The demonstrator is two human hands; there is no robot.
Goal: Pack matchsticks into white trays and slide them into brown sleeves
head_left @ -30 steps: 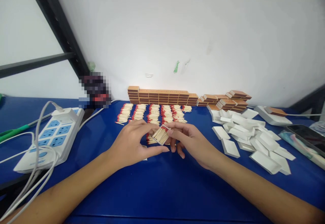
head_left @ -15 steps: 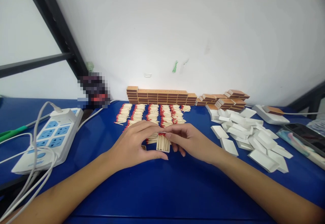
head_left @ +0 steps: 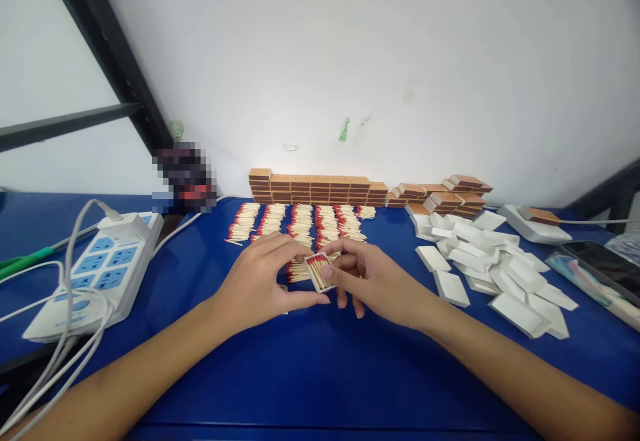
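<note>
A small white matchbox tray (head_left: 331, 287) filled with red-tipped matches (head_left: 316, 269) is held tilted between my two hands. My left hand (head_left: 263, 274) is around its left side, index fingertip at the upper corner and thumb along the lower edge. My right hand (head_left: 370, 278) grips the right side, with its thumb pressed on the matches and its other fingers curled beneath. Just behind the left thumb a sliver of another small box shows, mostly hidden by the hand. Rows of loose matches (head_left: 301, 222) lie on the blue table (head_left: 320, 368) beyond my hands.
Brown matchboxes (head_left: 320, 191) are stacked along the wall, with a looser stack (head_left: 455, 198) to the right. White empty trays (head_left: 500, 268) lie heaped at the right, near a phone (head_left: 600, 268). A power strip (head_left: 107, 268) with white cables sits at the left.
The tray has turned from nearly straight to tilted and shifted slightly left. My right thumb has come down onto the matches, and my left hand has moved slightly left.
</note>
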